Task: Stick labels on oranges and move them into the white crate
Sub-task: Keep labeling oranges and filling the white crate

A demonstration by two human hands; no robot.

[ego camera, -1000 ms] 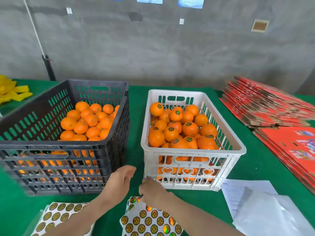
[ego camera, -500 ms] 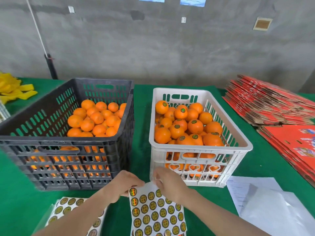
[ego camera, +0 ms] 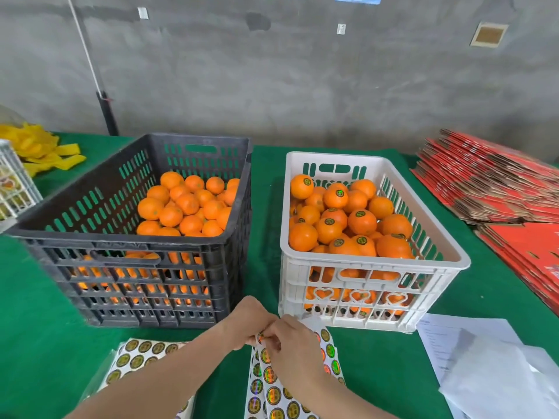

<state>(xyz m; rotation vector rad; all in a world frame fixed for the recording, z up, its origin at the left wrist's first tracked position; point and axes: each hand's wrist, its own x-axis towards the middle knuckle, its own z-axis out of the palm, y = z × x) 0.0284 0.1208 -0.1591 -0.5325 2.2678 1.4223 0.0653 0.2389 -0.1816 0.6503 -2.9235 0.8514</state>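
Hands now meet at the top corner of the label sheet (ego camera: 267,385), the left hand (ego camera: 246,323) and right hand (ego camera: 295,353) both pinching it there, where half a second ago they gripped its top edge apart. Beyond them unlabelled oranges (ego camera: 187,204) sit in the black crate (ego camera: 121,240), and labelled oranges (ego camera: 361,220) fill the white crate (ego camera: 375,263).

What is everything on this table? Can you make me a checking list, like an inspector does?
Surface: a green cloth covers the table.
Job's things: black crate of plain oranges on the left; white crate of stickered oranges on the right; sticker sheet in front; spare sheet beside it.
Clutter: red flat boxes, white papers, yellow strips.
Hands: left hand and right hand both pinch the sticker sheet's top edge.
Cables: nothing sure; a thin white line slants down to a dark pole.
Surroundings: grey concrete wall.
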